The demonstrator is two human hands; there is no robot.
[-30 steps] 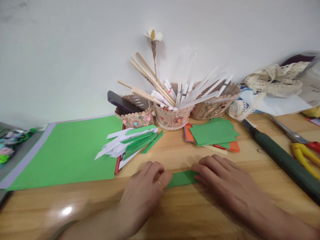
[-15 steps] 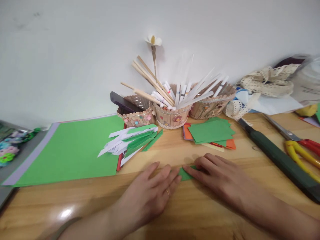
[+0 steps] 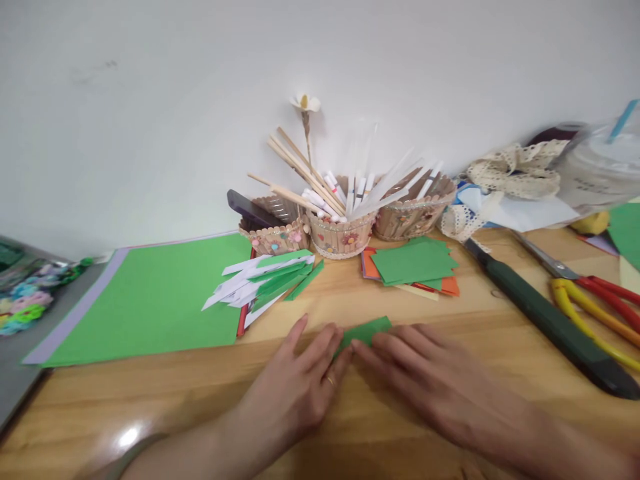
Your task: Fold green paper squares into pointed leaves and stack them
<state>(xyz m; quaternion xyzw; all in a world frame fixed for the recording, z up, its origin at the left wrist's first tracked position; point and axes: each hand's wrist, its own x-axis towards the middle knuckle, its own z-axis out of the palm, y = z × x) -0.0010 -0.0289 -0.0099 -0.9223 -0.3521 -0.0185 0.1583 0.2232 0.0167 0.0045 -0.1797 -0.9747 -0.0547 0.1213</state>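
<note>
A small folded-looking piece of green paper [image 3: 367,330] lies on the wooden table between my hands. My left hand [image 3: 303,380] has its fingertips closed on the paper's left end, one finger raised apart and a ring on another. From the right, my right hand [image 3: 425,363] holds the paper's near edge with bent fingers, its index fingertip close to the left fingertips. The undersides of both hands are hidden. Beyond them sit a stack of green paper pieces [image 3: 413,261] over orange ones and a pile of green and white paper strips [image 3: 270,283].
Large green sheets [image 3: 150,300] lie at left. Decorated wooden-stick baskets [image 3: 343,239] hold sticks and markers by the wall. At right lie a dark green long-handled tool [image 3: 550,313], yellow-and-red-handled scissors [image 3: 575,287], lace ribbon [image 3: 515,173] and a plastic cup [image 3: 605,160].
The green paper now shows more, its right end turned up and away from me. My right fingers have slid left along its near edge, close to my left hand. The view has shifted slightly.
</note>
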